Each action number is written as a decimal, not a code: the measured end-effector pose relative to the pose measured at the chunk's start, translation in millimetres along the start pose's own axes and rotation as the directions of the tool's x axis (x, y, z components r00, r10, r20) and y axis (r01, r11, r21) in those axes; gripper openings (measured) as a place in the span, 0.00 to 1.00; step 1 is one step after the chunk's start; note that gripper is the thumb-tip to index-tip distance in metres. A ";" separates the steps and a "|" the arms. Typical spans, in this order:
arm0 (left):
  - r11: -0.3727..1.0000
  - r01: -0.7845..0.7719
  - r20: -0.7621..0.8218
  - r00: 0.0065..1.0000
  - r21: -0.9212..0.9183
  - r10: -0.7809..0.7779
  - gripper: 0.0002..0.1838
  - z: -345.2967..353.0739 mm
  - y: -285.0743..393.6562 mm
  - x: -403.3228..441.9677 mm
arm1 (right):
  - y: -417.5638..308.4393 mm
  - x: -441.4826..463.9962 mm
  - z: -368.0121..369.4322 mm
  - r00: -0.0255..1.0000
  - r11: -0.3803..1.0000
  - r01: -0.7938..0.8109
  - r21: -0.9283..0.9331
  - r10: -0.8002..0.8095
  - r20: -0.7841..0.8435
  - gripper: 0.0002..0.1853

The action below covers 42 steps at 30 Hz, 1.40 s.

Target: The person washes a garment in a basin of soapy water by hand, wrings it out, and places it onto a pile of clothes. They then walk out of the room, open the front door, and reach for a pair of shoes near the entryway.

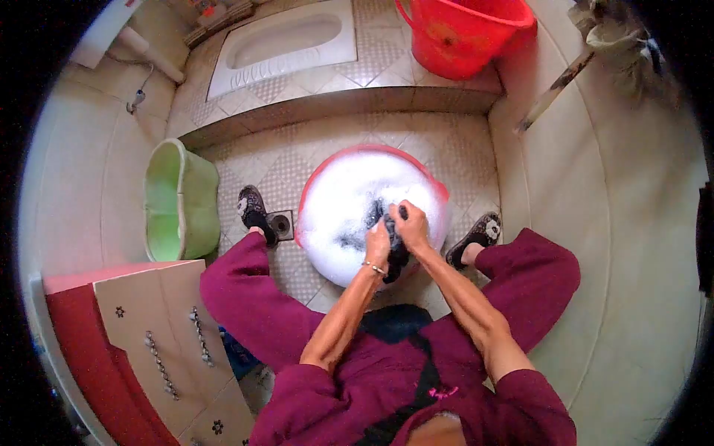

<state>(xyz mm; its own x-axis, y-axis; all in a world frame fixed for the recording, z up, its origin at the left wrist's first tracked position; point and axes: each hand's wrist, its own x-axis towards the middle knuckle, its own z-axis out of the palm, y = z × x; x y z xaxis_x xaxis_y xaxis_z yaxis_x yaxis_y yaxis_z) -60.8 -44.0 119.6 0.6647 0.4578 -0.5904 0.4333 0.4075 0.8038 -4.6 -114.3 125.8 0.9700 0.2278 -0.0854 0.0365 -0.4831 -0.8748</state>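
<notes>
A red-rimmed basin [437, 182] stands on the tiled floor between my feet, filled with thick white suds [335, 193]. Over it, both my hands grip a dark wet cloth [396, 256], which looks like a garment; its exact kind I cannot make out. My left hand [378, 245], with a bracelet at the wrist, is closed on the cloth at its left side. Close beside it, my right hand [413, 227] is closed on the cloth's upper right part. Some of the dark fabric dips into the foam beyond my fingers.
A green tub [182, 201] stands at the left, near a floor drain [280, 225]. Behind, a raised step [335, 104] carries a squat toilet [346, 44] and a red bucket [454, 44]. A cabinet [167, 327] is at the lower left; a wall [580, 193] rises at the right.
</notes>
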 end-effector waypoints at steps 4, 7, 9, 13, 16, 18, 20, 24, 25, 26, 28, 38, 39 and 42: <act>0.587 0.382 0.570 0.804 -0.713 0.168 0.21 -43.5 -40.4 47.2 | -38.1 -32.6 12.6 0.917 0.980 0.192 -0.059 -0.158 0.367 0.16; 0.794 0.204 0.066 0.977 -0.573 -0.204 0.18 -29.0 -30.6 19.8 | -12.0 -23.8 28.1 0.961 0.961 0.274 0.040 -0.275 0.017 0.10; 0.995 -0.042 -0.066 0.997 0.093 0.049 0.16 -5.6 -5.4 -3.6 | 25.7 1.7 17.8 0.998 0.998 0.065 0.017 -0.065 0.025 0.12; 0.990 -0.091 -0.017 0.995 0.105 0.093 0.19 -8.5 -5.2 13.5 | -2.1 -2.1 7.0 0.998 0.998 0.042 0.052 -0.044 0.034 0.16; 0.677 0.286 0.395 0.919 -0.678 0.008 0.19 -43.0 -58.7 60.0 | -37.7 -30.5 16.3 0.935 0.944 0.310 0.112 -0.324 0.141 0.10; 0.727 0.176 0.279 0.960 -0.663 0.022 0.19 -47.3 -105.5 80.8 | -35.4 -29.6 16.8 0.913 0.916 0.400 0.008 -0.400 0.076 0.11; 0.986 0.046 -0.035 0.998 -0.163 -0.053 0.21 -25.6 -62.8 43.1 | -5.3 -12.7 24.0 0.975 0.967 0.214 0.141 -0.203 -0.087 0.13; 0.996 -0.002 -0.012 1.000 0.091 0.003 0.21 -1.2 -11.9 11.0 | 13.1 4.4 6.4 1.000 1.000 -0.016 -0.025 0.016 -0.016 0.14; 0.988 -0.024 0.010 1.000 0.152 0.022 0.21 -7.2 -8.2 16.3 | 4.6 0.6 7.2 0.999 0.999 0.031 -0.022 -0.031 -0.015 0.16; 0.989 -0.134 -0.026 0.990 0.070 0.136 0.20 -14.2 -6.9 17.8 | -5.2 -9.0 12.3 0.994 0.994 0.106 0.010 -0.106 0.020 0.14; 0.761 0.185 0.352 0.934 -0.622 0.060 0.17 -43.3 -55.9 55.3 | -38.5 -30.7 11.9 0.966 0.975 0.218 0.043 -0.222 0.131 0.12; 0.762 0.349 0.333 0.925 -0.546 -0.185 0.20 -6.2 -20.5 51.8 | 32.6 35.5 -7.4 0.995 0.989 -0.098 -0.110 0.101 0.018 0.21; 0.811 0.328 0.363 0.919 -0.485 -0.155 0.18 -16.2 -5.6 55.8 | 35.7 41.8 -9.0 0.995 0.992 -0.095 -0.086 0.096 0.006 0.21; 0.974 0.076 0.234 0.972 -0.213 -0.024 0.19 -32.7 -8.6 89.0 | 59.5 59.1 -11.5 0.990 0.993 -0.112 0.031 0.109 0.087 0.22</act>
<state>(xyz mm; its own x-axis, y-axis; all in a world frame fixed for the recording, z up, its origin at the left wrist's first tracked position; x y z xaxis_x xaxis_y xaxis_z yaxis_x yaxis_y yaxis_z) -25.2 19.1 57.7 0.7782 0.2498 -0.5762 0.3428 0.5997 0.7231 57.6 -139.4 74.2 0.9436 0.2461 -0.2215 -0.0802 -0.4792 -0.8740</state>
